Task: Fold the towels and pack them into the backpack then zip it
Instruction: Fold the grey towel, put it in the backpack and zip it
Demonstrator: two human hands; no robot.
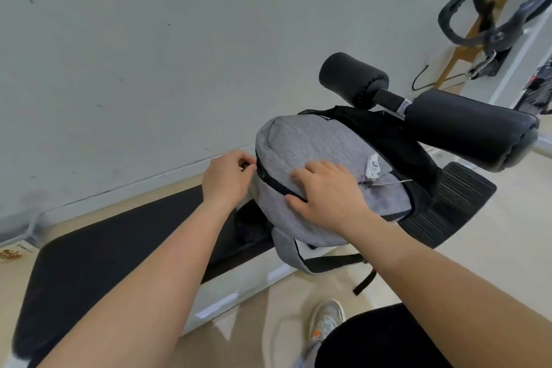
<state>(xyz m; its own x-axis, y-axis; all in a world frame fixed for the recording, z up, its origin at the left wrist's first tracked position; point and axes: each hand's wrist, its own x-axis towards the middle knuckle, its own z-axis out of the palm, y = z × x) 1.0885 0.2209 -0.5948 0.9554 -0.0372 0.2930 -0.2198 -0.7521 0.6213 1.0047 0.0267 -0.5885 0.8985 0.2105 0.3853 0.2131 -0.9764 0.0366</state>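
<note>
On the bench (104, 248), the backpack (301, 143) sat bulging up against the foam rollers (352, 78), so honestly this looked like the tail end of the job. No towels in sight anywhere. My guess was they were already folded and inside, though I couldn't see into the bag.

The left hand (227, 179) had its fingers curled in, pinching a small dark thing at the end of the zip (274, 185). That was most likely the pull (246, 167), but it was too small to be sure. The right hand (331, 191) lay on the grey top with fingers spread and relaxed and the thumb down by the zip line, steadying the bag and gripping nothing.

The stretch of zip between the hands looked closed. Past the right thumb it was hidden, so no idea if it was shut all the way round. What was left, I'd say: finishing the zip run, if anything.
</note>
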